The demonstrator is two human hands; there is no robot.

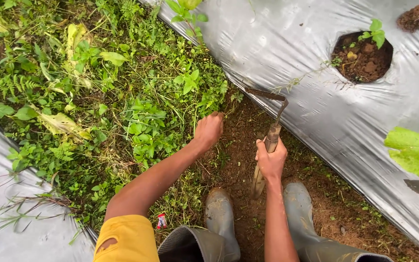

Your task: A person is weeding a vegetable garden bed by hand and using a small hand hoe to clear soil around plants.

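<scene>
My left hand (208, 129) reaches forward and is closed on a tuft of green weeds (146, 128) at the edge of the bare soil. My right hand (270, 162) grips the wooden handle of a small hand hoe (270, 138), whose thin curved metal blade points left just above the dirt beside the silver plastic mulch sheet (287, 53). Both arms stretch out from the bottom of the view. A yellow sleeve covers my left upper arm.
My grey rubber boots (221, 213) stand on the brown soil furrow. A planting hole (362, 58) in the sheet holds a seedling. Another silver sheet (10, 194) lies at the left. A big leaf (415, 153) hangs at the right. A small red wrapper (161, 221) lies in the grass.
</scene>
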